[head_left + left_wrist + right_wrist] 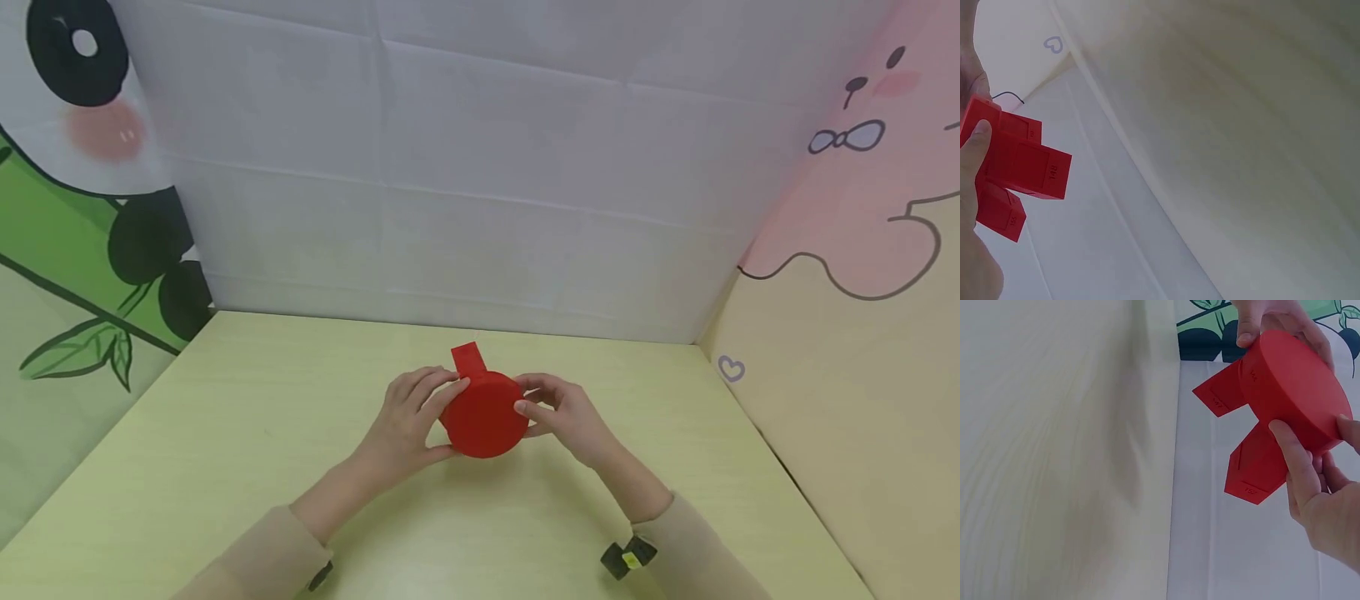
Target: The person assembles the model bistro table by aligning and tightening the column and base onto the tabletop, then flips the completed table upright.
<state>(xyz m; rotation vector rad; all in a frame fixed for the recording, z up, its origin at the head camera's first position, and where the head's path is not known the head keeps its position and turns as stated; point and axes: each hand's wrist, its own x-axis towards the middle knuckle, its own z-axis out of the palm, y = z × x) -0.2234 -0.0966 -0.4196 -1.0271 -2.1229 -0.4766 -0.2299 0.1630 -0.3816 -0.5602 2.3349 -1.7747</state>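
Between both hands is a red round piece (487, 417) with a flat disc face and blocky arms sticking out, raised above the table. My left hand (408, 421) grips its left edge, the thumb below and the fingers above. On the right edge, my right hand (562, 412) pinches the rim between thumb and fingers. One rectangular arm (468, 359) points up and away in the head view. Small numbers mark the ends of the arms, such as 148 on a block (1050, 178) in the left wrist view. Two more arms (1257, 465) show in the right wrist view.
A pale yellow tabletop (247, 417) lies under the hands. White cloth (465, 183) forms the back wall, with cartoon-printed panels (75, 250) at left and right. A black square device (628, 557) sits at the right sleeve.
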